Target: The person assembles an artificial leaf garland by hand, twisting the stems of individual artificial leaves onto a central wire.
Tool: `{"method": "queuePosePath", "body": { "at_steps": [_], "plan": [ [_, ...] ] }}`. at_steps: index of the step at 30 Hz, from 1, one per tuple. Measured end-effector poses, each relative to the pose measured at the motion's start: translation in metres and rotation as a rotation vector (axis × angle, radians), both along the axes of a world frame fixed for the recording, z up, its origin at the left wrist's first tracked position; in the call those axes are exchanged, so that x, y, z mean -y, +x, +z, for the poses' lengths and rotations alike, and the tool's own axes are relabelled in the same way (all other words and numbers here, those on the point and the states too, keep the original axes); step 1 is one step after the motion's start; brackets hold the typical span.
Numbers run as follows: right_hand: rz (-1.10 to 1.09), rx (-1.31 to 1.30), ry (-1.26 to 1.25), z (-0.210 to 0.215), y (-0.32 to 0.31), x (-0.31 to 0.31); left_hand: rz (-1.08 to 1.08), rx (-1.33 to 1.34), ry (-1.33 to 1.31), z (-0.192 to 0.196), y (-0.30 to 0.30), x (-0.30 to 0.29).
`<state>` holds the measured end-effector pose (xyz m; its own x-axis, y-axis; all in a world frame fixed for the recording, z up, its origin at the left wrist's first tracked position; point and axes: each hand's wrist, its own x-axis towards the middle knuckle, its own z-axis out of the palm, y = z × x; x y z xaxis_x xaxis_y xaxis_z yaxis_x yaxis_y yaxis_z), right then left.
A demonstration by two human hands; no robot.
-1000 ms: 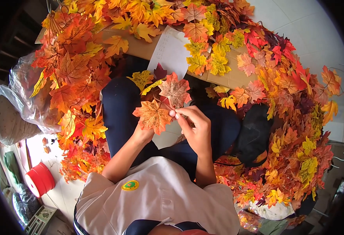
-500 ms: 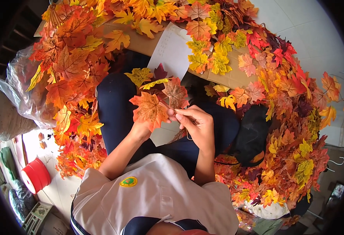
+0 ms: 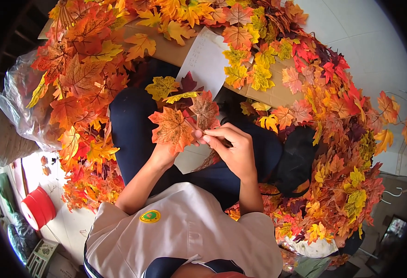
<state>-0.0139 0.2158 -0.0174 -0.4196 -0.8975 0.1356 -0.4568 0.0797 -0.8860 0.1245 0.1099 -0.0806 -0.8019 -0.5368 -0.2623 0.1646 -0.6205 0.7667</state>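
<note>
Head view, nearest: a pale shirt (image 3: 180, 231), cut off by the lower edge. Just beyond, over dark trousers (image 3: 136, 125), fingers of the right hand (image 3: 233, 148) pinching a leaf spray (image 3: 205, 111) near its base, exact contact too small to make out. With the left hand (image 3: 165, 156), gripping the same spray by the fingertips, otherwise mostly hidden behind a large orange leaf (image 3: 171, 129). Farther, yellow leaves (image 3: 162, 87) and one dark purple leaf (image 3: 188, 82), possibly joined to it; impossible to tell. Around, heaped autumn leaves (image 3: 85, 76), running past the top edge and partly covering cardboard (image 3: 171, 50) and a white sheet (image 3: 206, 60).
</note>
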Motion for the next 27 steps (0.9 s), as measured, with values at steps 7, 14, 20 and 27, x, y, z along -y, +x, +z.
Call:
{"method": "queuePosePath", "body": {
  "at_steps": [7, 14, 20, 27],
  "plan": [
    [0.049, -0.035, 0.046, 0.006, -0.007, 0.001, 0.083, -0.11, -0.024, -0.002, 0.0, -0.002],
    [-0.178, 0.068, 0.018, 0.014, -0.071, 0.007, 0.077, -0.068, 0.072, -0.001, -0.001, 0.0],
    [-0.162, -0.439, 0.101, 0.01, -0.159, 0.058, 0.017, -0.114, 0.213, 0.001, -0.003, -0.001],
    [0.204, -0.541, 0.277, 0.005, -0.15, 0.12, -0.036, -0.192, 0.179, -0.002, 0.006, -0.003]
  ]
}}
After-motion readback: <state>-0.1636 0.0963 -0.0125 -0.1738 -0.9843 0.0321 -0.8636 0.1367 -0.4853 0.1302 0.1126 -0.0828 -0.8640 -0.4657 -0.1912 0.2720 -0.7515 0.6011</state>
